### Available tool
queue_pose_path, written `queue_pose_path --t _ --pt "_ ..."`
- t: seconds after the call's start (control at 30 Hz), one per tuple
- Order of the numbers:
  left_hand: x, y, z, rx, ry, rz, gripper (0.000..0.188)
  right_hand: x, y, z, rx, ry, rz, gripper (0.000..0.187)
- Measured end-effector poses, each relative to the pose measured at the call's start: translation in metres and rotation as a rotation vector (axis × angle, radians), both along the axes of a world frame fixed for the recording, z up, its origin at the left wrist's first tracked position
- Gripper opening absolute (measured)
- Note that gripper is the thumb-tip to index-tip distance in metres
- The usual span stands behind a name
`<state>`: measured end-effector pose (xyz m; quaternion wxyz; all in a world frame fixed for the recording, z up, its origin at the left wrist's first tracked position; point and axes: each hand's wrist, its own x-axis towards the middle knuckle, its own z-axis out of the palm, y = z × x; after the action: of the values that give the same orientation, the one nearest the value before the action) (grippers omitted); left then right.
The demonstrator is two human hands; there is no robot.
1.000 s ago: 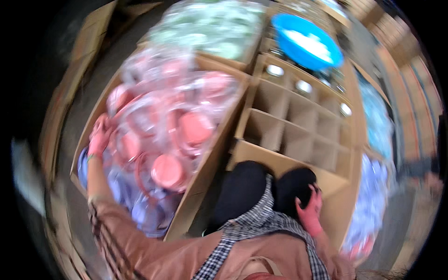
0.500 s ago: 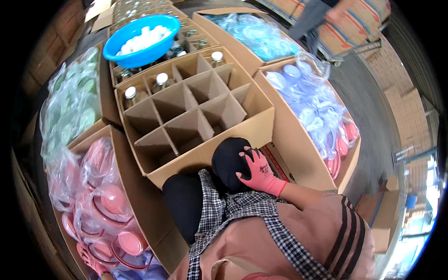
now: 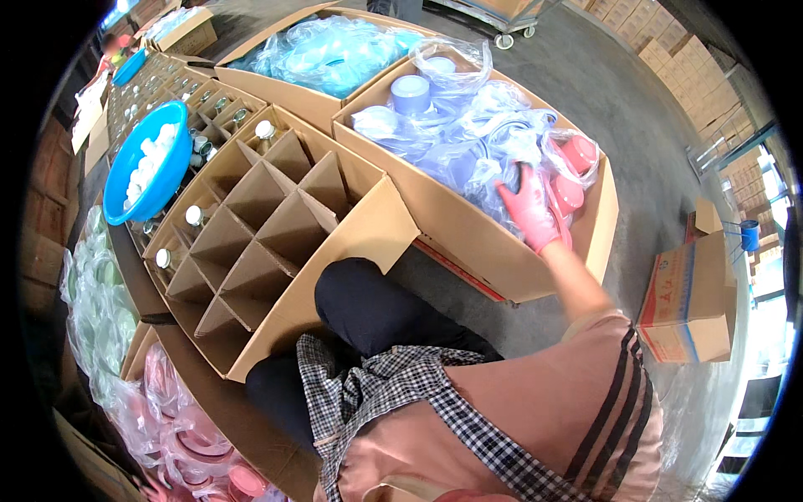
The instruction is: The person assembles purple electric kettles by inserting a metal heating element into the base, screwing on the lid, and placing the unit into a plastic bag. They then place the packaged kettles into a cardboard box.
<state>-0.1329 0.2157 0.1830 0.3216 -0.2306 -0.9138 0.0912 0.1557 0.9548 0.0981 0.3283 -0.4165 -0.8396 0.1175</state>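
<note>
My right hand, in a pink glove, reaches into the carton at right. Its thumb and fingers are apart on the clear bags of lavender plastic caps, beside a few round pink caps. Low at the left rim, my left hand shows only in part among bagged pink plastic pieces; its fingers are blurred and cut off. Between my hands stands a carton with cardboard dividers. White-capped glass bottles fill some cells along its far left side; many nearer cells hold none.
A blue basin of white caps rests on cartons of bottles. Bagged green pieces lie at left, bagged blue ones at the back. A carton stands on the floor at right. A wheeled cart is behind.
My right hand has left my knee and reached right into the carton of lavender caps. The view has turned right. My left hand stays among the pink pieces.
</note>
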Motion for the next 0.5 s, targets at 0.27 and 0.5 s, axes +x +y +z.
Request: queue_pose_path --t 0.27,0.5 --pt "0.022 0.275 -0.019 0.067 -0.491 -0.457 0.057 0.052 0.065 -0.03 -0.038 -0.713 -0.274 0.059" --pt "0.075 0.362 -0.077 0.014 -0.786 -0.769 0.048 0.028 0.034 -0.05 -0.416 -0.15 -0.117 0.057"
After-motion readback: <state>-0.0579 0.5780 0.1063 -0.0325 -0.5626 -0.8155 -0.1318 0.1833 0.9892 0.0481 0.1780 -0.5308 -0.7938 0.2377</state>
